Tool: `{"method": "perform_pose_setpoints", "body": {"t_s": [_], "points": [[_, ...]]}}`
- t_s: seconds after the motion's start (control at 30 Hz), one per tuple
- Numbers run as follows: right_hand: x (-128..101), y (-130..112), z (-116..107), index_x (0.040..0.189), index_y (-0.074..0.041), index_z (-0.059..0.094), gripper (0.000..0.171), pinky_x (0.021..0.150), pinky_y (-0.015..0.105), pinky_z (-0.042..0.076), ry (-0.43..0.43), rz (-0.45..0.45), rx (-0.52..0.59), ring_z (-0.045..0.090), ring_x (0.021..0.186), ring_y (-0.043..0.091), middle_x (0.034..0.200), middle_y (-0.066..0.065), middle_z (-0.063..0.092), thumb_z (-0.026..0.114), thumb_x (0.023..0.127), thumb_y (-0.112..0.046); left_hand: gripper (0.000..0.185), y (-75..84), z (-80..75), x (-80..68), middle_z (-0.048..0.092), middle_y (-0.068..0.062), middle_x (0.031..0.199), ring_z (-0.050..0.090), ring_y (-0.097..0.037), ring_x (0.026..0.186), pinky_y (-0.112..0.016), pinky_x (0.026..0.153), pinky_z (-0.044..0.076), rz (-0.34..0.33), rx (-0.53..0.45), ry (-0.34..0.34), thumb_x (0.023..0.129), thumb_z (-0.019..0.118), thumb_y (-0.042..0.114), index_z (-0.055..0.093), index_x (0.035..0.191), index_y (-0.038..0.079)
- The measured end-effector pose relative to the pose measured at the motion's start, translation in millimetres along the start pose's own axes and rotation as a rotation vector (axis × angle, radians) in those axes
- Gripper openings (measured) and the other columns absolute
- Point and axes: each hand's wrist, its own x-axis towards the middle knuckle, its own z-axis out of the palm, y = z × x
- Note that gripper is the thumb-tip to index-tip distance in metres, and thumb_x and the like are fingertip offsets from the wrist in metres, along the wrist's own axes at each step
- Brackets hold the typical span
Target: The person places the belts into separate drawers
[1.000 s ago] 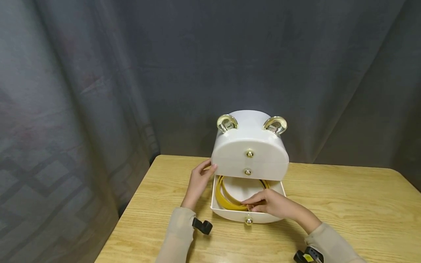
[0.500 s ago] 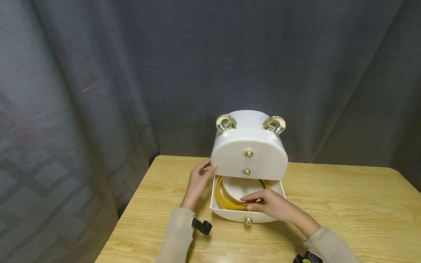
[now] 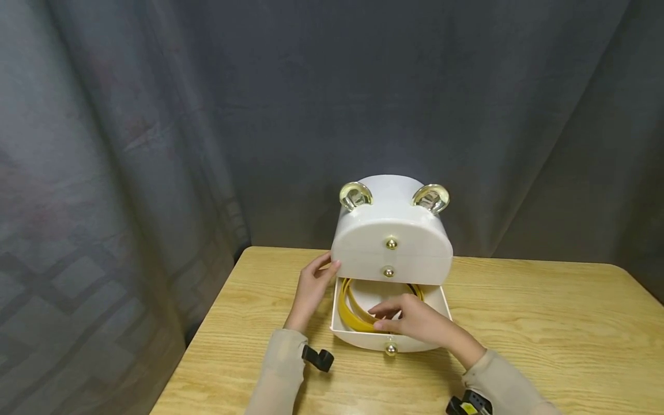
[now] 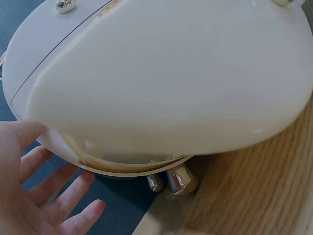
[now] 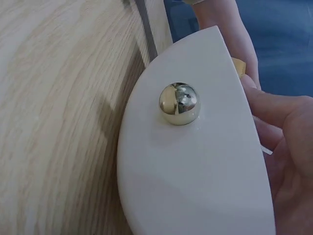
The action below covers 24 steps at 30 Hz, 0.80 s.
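Observation:
A white rounded drawer box (image 3: 391, 230) (image 4: 171, 83) with two gold ears (image 3: 357, 195) stands on the wooden table (image 3: 544, 334). Its bottom drawer (image 3: 363, 339) (image 5: 195, 171), with a gold knob (image 3: 390, 349) (image 5: 179, 104), is pulled out. Yellow hairbands (image 3: 346, 308) lie curled inside. My right hand (image 3: 412, 320) (image 5: 288, 147) reaches into the drawer, its fingers fairly straight on the bands. My left hand (image 3: 311, 285) (image 4: 29, 196) rests flat against the box's left side, fingers spread.
A dark grey curtain (image 3: 155, 144) hangs behind and to the left of the table. The table's left edge (image 3: 207, 340) runs close to my left arm. Two upper drawers with gold knobs (image 3: 391, 244) are closed. Bare wood lies to the right of the box.
My right hand has slid left and further back inside the drawer over the hairbands. The left hand and the box have stayed put.

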Motion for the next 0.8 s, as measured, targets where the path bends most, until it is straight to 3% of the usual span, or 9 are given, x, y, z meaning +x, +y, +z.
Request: {"method": "perform_pose_setpoints", "body": {"t_s": [0.23, 0.37, 0.57, 0.8], "points": [[1.7, -1.4, 3.6, 0.108, -0.002, 0.075, 0.032, 0.074, 0.027, 0.054, 0.014, 0.042, 0.036, 0.065, 0.087, 0.011, 0.098, 0.002, 0.074, 0.072, 0.092, -0.030, 0.043, 34.2, -1.2, -16.3, 0.056, -0.021, 0.136, 0.062, -0.035, 0.112, -0.046, 0.097, 0.050, 0.016, 0.005, -0.011, 0.099, 0.063, 0.019, 0.057, 0.136, -0.002], [6.1, -5.6, 9.5, 0.107, -0.005, 0.076, 0.035, 0.076, 0.029, 0.054, 0.035, 0.105, 0.047, 0.065, 0.088, 0.014, 0.098, 0.000, 0.074, 0.070, 0.093, -0.036, 0.042, 37.5, -1.1, -19.3, 0.057, -0.021, 0.136, 0.062, -0.035, 0.112, -0.046, 0.098, 0.050, 0.018, 0.003, -0.004, 0.099, 0.063, 0.018, 0.058, 0.135, -0.003], [10.8, -9.7, 18.8, 0.104, -0.004, 0.076, 0.036, 0.073, 0.031, 0.055, 0.049, 0.211, 0.116, 0.065, 0.084, 0.014, 0.095, 0.002, 0.074, 0.078, 0.086, -0.036, 0.043, 35.9, -0.9, -18.6, 0.057, -0.021, 0.136, 0.062, -0.035, 0.112, -0.046, 0.096, 0.051, 0.016, -0.010, -0.010, 0.098, 0.064, 0.018, 0.057, 0.135, -0.002], [11.0, -12.7, 24.2, 0.096, -0.008, 0.078, 0.030, 0.065, 0.028, 0.053, 0.040, 0.220, 0.111, 0.063, 0.074, 0.011, 0.085, -0.003, 0.073, 0.079, 0.085, -0.036, 0.044, 37.4, -1.7, -20.2, 0.056, -0.019, 0.138, 0.062, -0.034, 0.114, -0.045, 0.097, 0.051, 0.005, 0.001, -0.022, 0.099, 0.064, 0.021, 0.057, 0.137, 0.000]]}}
